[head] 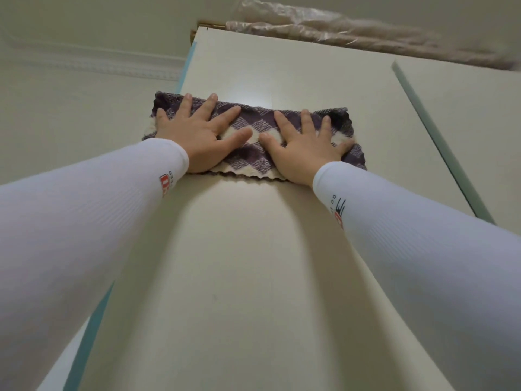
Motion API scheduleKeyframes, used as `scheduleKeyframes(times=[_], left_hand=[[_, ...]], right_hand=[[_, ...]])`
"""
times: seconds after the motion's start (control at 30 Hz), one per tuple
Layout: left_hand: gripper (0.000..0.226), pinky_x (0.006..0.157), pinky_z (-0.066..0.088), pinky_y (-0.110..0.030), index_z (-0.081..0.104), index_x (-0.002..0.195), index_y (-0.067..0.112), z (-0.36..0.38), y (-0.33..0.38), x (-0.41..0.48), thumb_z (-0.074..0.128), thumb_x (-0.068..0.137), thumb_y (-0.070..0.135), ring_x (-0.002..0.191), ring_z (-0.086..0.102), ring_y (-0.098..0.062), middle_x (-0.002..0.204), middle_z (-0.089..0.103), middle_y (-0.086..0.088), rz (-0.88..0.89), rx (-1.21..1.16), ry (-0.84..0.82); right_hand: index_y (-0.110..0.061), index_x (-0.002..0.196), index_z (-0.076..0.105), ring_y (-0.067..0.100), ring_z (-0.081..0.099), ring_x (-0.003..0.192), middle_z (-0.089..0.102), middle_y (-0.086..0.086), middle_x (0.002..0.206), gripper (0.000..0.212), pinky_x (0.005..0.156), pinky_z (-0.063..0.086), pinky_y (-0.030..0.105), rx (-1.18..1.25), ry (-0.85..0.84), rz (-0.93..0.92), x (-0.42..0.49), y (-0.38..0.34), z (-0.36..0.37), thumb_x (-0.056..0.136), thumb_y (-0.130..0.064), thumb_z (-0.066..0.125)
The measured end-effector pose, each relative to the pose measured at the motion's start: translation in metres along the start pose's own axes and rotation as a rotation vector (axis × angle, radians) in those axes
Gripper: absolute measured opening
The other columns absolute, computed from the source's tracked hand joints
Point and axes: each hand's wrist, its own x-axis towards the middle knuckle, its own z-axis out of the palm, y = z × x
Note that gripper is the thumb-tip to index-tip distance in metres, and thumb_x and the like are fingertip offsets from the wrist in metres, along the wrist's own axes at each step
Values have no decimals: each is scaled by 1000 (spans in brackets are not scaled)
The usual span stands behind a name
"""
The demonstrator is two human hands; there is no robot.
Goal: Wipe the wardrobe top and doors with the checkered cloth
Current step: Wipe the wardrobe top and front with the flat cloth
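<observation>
Purple-and-white checkered cloth flat on cream wardrobe door, left hand and right hand pressing it, fingers spread

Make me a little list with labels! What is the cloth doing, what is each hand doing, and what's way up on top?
cloth: purple and white checks, cloth spread flat on the door
left hand: left hand flat, fingers spread, presses the cloth's left part
right hand: right hand flat, presses its right part
sleeves: white, on both arms
up top: crinkly plastic along the wardrobe's top edge
beside: second door to the right
</observation>
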Motion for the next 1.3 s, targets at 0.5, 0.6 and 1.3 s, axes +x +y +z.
scheduleKeyframes(times=[0.5, 0.6, 1.3], left_hand=[[73, 109, -5, -64, -5, 139, 54, 10, 123, 26, 10, 74, 82, 143, -10, -30, 157, -10, 8, 81, 55, -15], [73, 108, -6, -64, -4, 140, 53, 14, 155, 30, 11, 74, 82, 143, -11, -30, 157, -9, 8, 107, 35, -15], [75, 108, -8, -62, 0, 141, 51, 30, 179, -41, 14, 74, 83, 143, -11, -30, 157, -7, 7, 221, -4, 3]], right_hand=[[-51, 144, 1, 28, -13, 144, -7, -7, 158, 63, 105, -4, 68, -37, 17, 91, 2, 126, -20, 86, -73, 13], [-51, 144, 2, 27, -11, 144, -6, -8, 158, 63, 107, -1, 66, -37, 30, 131, -2, 155, -22, 85, -73, 13], [-44, 146, 1, 23, -7, 144, -5, -2, 158, 63, 112, -3, 58, -64, -4, 225, -92, 176, -14, 89, -67, 13]])
